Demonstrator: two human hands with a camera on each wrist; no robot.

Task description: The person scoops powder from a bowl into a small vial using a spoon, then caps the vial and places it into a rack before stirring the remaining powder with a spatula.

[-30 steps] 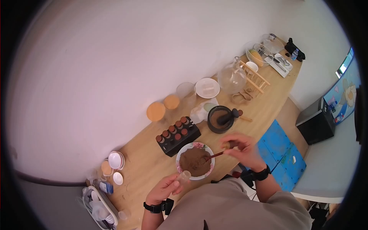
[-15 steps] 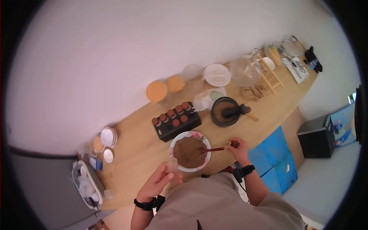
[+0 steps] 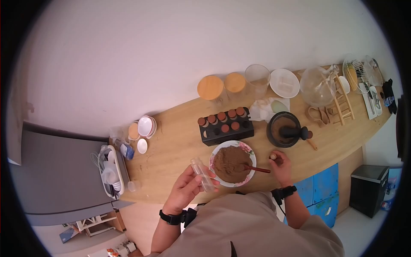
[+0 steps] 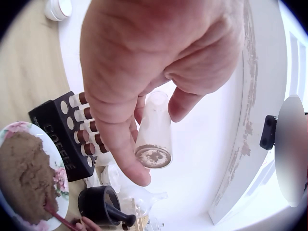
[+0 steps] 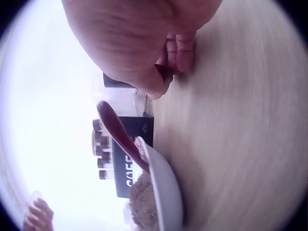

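My left hand (image 3: 185, 188) holds a clear glass tube (image 3: 203, 175) tilted beside the flowered bowl; in the left wrist view brown powder clings at the end of the tube (image 4: 155, 144). Between the fingertips of my right hand (image 3: 281, 169) is a small cork stopper (image 3: 273, 156), to the right of the bowl. Brown powder (image 3: 231, 164) fills the bowl (image 3: 212, 159), and a dark red spoon (image 3: 258, 169) rests in it, its handle over the rim, apart from my right hand. Behind the bowl stands a black rack (image 3: 227, 136) with several capped tubes.
A black mortar (image 3: 270, 136) with its pestle (image 3: 291, 132) stands right of the rack. Along the wall are wooden-lidded jars (image 3: 210, 88), a white plate (image 3: 284, 83) and a large glass vessel (image 3: 316, 87). Small white bowls (image 3: 145, 126) and a dish basket (image 3: 121, 171) are at the left.
My right hand has let go of the spoon and keeps the stopper. The tube in my left hand has turned from upright to slanted, and the head view has shifted.
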